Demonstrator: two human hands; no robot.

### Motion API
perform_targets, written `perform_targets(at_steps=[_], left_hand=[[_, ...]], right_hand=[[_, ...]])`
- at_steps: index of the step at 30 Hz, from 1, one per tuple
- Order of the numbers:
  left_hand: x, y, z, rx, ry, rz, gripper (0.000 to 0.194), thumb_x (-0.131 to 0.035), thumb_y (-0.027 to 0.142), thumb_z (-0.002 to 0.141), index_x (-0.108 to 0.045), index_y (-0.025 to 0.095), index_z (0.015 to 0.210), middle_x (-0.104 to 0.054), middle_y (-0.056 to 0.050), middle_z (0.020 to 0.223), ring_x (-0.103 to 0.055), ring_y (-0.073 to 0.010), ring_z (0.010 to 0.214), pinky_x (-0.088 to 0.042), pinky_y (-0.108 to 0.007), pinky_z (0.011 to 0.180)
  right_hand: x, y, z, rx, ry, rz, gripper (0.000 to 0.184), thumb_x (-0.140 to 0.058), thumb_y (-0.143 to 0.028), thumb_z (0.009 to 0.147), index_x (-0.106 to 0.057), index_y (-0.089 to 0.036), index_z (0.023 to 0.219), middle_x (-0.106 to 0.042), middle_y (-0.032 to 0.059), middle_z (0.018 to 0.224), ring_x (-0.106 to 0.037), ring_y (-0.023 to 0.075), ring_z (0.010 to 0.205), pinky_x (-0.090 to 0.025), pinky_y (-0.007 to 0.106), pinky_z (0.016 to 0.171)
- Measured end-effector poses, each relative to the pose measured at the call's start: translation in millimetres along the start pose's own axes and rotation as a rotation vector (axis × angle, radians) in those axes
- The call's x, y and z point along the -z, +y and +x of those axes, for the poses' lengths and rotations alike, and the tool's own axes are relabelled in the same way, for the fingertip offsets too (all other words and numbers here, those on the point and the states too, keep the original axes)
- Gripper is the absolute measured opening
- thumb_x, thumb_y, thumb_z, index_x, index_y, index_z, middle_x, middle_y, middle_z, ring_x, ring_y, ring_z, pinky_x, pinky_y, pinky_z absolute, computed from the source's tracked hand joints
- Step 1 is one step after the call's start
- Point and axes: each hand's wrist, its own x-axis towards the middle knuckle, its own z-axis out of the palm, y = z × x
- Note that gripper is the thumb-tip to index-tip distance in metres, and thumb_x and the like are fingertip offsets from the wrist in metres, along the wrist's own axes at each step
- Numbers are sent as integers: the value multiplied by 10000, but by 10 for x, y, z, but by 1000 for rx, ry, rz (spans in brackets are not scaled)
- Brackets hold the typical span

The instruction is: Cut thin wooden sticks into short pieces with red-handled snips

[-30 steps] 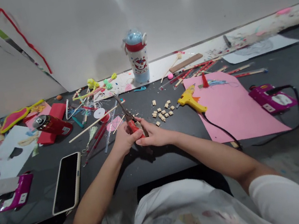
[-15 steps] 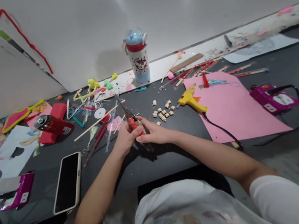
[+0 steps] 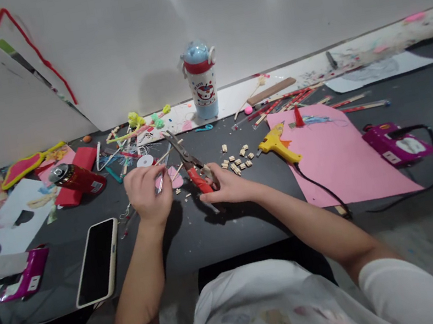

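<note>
My right hand (image 3: pixel 229 185) holds a pair of pliers (image 3: pixel 195 171) by its red handles, the metal jaws pointing up and away to the left. To the left, my left hand (image 3: pixel 149 193) hovers over the craft sticks with its fingers curled in toward the thumb. Whatever lies between those fingertips is hidden. A thin wooden stick (image 3: pixel 168 151) shows just beyond that hand, partly covered by it. Beneath the hand's right side lies a pink paper piece (image 3: pixel 176 178). Several short cut wooden pieces (image 3: pixel 235 169) are heaped just beyond my right hand.
A yellow glue gun (image 3: pixel 278 144) lies on pink paper (image 3: pixel 350 160) at the right, its cord trailing toward the table edge. A bottle (image 3: pixel 202 80) stands by the wall. On the left are a tilted red can (image 3: pixel 81 180), a phone (image 3: pixel 97 261) and a purple power strip (image 3: pixel 33 275).
My left hand has let go of the pliers and moved left over the sticks, its fingers curling. My right hand keeps the pliers in nearly the same place.
</note>
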Motion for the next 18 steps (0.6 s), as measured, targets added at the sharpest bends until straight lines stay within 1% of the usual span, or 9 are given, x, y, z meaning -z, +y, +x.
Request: perform_targets(at_steps=[2, 4, 6, 9, 14, 16, 18], left_hand=[[4, -54, 13, -34, 4, 72, 203, -639, 294, 790, -667, 186, 960, -686, -88, 945, -606, -213, 971, -421, -381, 947], [-13, -110, -2, -33, -40, 77, 231, -610, 280, 814, -657, 184, 1019, -693, -87, 965, -621, -200, 956, -446, -342, 903], [-30, -159, -32, -31, -88, 65, 219, -571, 263, 840, -658, 184, 1024, -706, -78, 955, -645, -180, 916, -470, -297, 847], [-24, -204, -63, -63, -121, 61, 209, -538, 229, 851, -673, 179, 1003, -722, -75, 938, -668, -167, 877, -489, -262, 798], [48, -221, -25, -177, -122, 59, 226, -555, 166, 819, -687, 161, 1002, -735, -77, 886, -683, -165, 823, -505, -245, 753], [75, -233, -5, -172, -146, 34, 225, -567, 162, 807, -695, 170, 992, -736, -67, 874, -684, -158, 796, -510, -238, 737], [96, -249, 5, -148, -164, -16, 225, -569, 160, 802, -705, 176, 981, -737, -61, 866, -683, -150, 772, -515, -232, 724]], right_hand=[[9, -33, -23, 14, -25, -90, 602, -686, -551, 671, -386, -183, 1040, -456, -8, 858, -465, 121, 713, -407, 278, 647], [14, -68, -44, 15, -55, -161, 627, -686, -555, 666, -396, -175, 1071, -471, 5, 878, -471, 130, 730, -412, 288, 661], [16, -93, -59, 10, -83, -196, 657, -687, -557, 662, -395, -169, 1105, -484, 15, 890, -480, 140, 748, -419, 297, 675], [25, -113, -70, 24, -115, -217, 654, -676, -568, 669, -390, -168, 1101, -489, 17, 887, -479, 142, 742, -419, 295, 665], [42, -144, -79, 49, -175, -216, 574, -651, -569, 695, -386, -177, 1019, -473, 2, 836, -458, 132, 703, -398, 273, 618], [39, -154, -86, 48, -185, -208, 558, -653, -554, 699, -384, -179, 1013, -469, 1, 838, -457, 132, 708, -402, 273, 625], [34, -154, -90, 55, -184, -201, 578, -666, -529, 693, -378, -178, 1050, -468, 6, 864, -462, 133, 726, -416, 281, 653]])
